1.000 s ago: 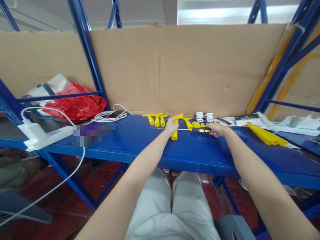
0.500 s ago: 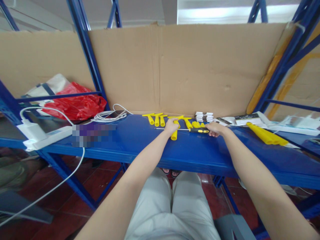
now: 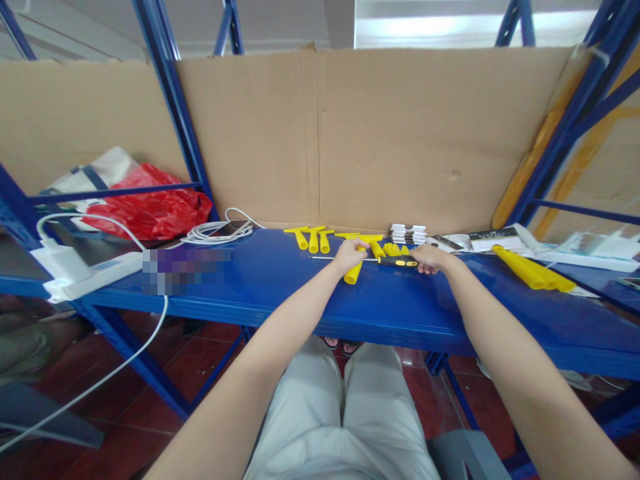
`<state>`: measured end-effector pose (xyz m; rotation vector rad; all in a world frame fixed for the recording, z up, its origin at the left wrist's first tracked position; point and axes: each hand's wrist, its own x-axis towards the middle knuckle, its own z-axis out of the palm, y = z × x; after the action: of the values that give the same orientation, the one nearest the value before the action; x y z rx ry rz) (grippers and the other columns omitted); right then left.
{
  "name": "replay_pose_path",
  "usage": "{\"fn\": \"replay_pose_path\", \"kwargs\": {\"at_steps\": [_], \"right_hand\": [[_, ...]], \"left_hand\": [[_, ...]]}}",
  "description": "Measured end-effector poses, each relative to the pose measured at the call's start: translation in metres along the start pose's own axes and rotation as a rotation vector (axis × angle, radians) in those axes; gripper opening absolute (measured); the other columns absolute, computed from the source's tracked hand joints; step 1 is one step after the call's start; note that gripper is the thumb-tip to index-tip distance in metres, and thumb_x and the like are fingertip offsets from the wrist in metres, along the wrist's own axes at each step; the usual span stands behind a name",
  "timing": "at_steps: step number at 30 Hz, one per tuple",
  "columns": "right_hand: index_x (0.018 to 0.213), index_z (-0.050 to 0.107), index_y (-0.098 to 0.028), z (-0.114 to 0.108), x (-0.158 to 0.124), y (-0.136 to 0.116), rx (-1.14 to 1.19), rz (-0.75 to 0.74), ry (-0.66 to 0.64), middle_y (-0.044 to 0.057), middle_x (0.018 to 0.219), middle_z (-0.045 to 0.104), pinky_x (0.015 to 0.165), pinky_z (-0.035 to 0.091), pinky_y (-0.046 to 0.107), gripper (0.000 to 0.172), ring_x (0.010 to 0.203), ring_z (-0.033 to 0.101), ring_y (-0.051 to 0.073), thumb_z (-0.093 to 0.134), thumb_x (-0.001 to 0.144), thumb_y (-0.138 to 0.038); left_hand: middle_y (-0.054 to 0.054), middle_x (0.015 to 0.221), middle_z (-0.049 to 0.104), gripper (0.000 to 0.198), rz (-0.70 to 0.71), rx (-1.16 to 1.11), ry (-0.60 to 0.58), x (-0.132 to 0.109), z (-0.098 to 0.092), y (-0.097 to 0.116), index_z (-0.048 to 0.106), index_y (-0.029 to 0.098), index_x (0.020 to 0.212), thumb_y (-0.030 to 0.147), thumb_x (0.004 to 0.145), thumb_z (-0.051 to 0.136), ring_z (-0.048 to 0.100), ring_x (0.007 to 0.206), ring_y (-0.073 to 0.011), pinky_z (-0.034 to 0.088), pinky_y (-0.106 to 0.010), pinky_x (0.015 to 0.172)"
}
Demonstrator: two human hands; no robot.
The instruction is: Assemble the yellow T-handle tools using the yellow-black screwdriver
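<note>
My left hand [image 3: 349,257] is closed around a yellow T-shaped handle piece with a hollow round tube [image 3: 353,274], its open end toward me. My right hand [image 3: 429,258] is curled beside the butt of a black-and-yellow screwdriver [image 3: 399,261]; whatever its fingers hold is hidden. The screwdriver lies across the blue shelf, its thin shaft pointing left past my left hand. Small yellow pieces [image 3: 395,250] lie just behind the screwdriver's handle. Several more yellow T-shaped pieces [image 3: 313,240] stand in a row behind my left hand.
A stack of white pieces [image 3: 408,234] stands at the back. Long yellow tubes [image 3: 535,270] and papers lie at right. To the left are a white power strip [image 3: 105,275], coiled white cable [image 3: 215,233] and red plastic bag [image 3: 150,203]. Cardboard [image 3: 400,133] closes the back.
My left hand has shifted slightly right, and the yellow piece in it has tilted, its tube end now a little lower and further right. My right hand and the screwdriver look unmoved.
</note>
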<state>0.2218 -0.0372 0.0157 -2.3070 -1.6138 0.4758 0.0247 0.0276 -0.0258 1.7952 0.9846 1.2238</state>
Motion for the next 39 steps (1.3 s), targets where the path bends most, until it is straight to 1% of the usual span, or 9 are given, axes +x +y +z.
{"fn": "replay_pose_path", "kwargs": {"at_steps": [4,7,10,16,22,25,28,34,39], "right_hand": [[0.072,0.059,-0.010,-0.001,-0.001,-0.001,-0.006,-0.003,-0.011,0.004,0.046,0.055,0.041,0.039,0.023,0.033,0.036,0.046,0.011,0.036,0.093,-0.021],[0.076,0.060,-0.011,-0.001,0.000,0.000,-0.007,-0.004,-0.006,0.004,0.047,0.056,0.042,0.039,0.022,0.030,0.037,0.046,0.011,0.037,0.093,-0.021],[0.080,0.061,-0.010,0.000,0.001,0.001,-0.023,-0.007,-0.005,0.004,0.048,0.057,0.045,0.040,0.022,0.030,0.037,0.047,0.011,0.037,0.093,-0.021],[0.085,0.063,-0.006,0.000,0.003,0.001,-0.064,-0.016,-0.023,0.004,0.049,0.057,0.048,0.044,0.024,0.034,0.039,0.049,0.011,0.035,0.093,-0.022],[0.091,0.064,-0.006,0.000,0.003,0.000,-0.073,-0.010,-0.023,0.003,0.050,0.057,0.049,0.044,0.024,0.034,0.039,0.049,0.011,0.034,0.094,-0.023],[0.092,0.064,-0.007,-0.001,0.002,0.000,-0.075,-0.010,-0.024,0.003,0.050,0.057,0.049,0.045,0.023,0.034,0.039,0.049,0.011,0.034,0.094,-0.023],[0.094,0.063,-0.008,-0.001,0.002,0.000,-0.070,-0.014,-0.026,0.003,0.050,0.057,0.049,0.045,0.023,0.033,0.040,0.049,0.011,0.034,0.094,-0.023],[0.087,0.064,-0.008,0.000,0.008,0.003,-0.066,-0.018,-0.031,0.004,0.052,0.059,0.050,0.045,0.023,0.034,0.040,0.049,0.011,0.035,0.094,-0.024],[0.085,0.064,-0.009,0.000,0.010,0.004,-0.055,-0.007,-0.037,0.005,0.051,0.059,0.050,0.046,0.023,0.035,0.040,0.049,0.011,0.035,0.095,-0.025]], "left_hand": [[-0.004,0.089,0.076,0.029,-0.007,0.016,-0.054,0.000,0.002,-0.002,0.074,0.016,0.074,-0.007,0.062,0.061,0.069,0.096,-0.0184,0.047,-0.035,0.100],[-0.006,0.096,0.076,0.031,-0.020,0.083,-0.009,0.000,0.001,-0.001,0.075,0.015,0.079,-0.007,0.063,0.060,0.068,0.101,-0.0196,0.047,-0.033,0.100],[-0.008,0.105,0.075,0.032,-0.052,0.214,0.054,-0.002,-0.002,0.003,0.075,0.014,0.088,-0.005,0.066,0.061,0.066,0.107,-0.0211,0.046,-0.033,0.100],[-0.007,0.115,0.071,0.034,-0.060,0.398,0.065,-0.008,-0.005,0.009,0.073,0.014,0.101,0.001,0.072,0.062,0.063,0.113,-0.0191,0.045,-0.026,0.100],[-0.008,0.114,0.072,0.036,-0.039,0.392,0.051,-0.006,0.002,0.009,0.073,0.014,0.103,0.000,0.071,0.063,0.064,0.111,-0.0200,0.046,-0.027,0.099],[-0.008,0.113,0.073,0.036,-0.045,0.419,0.052,-0.005,0.006,0.013,0.074,0.014,0.101,-0.001,0.070,0.063,0.065,0.110,-0.0208,0.046,-0.028,0.099],[-0.008,0.115,0.072,0.036,-0.014,0.467,0.052,-0.004,0.010,0.016,0.074,0.013,0.100,-0.002,0.070,0.062,0.063,0.113,-0.0204,0.044,-0.027,0.101],[-0.008,0.118,0.070,0.040,0.014,0.577,0.006,0.002,0.014,0.017,0.073,0.014,0.105,-0.001,0.070,0.061,0.062,0.115,-0.0190,0.043,-0.023,0.101],[-0.011,0.118,0.070,0.043,-0.024,0.632,-0.029,0.009,0.016,0.018,0.071,0.010,0.111,0.000,0.071,0.060,0.063,0.114,-0.0199,0.045,-0.023,0.098]]}}
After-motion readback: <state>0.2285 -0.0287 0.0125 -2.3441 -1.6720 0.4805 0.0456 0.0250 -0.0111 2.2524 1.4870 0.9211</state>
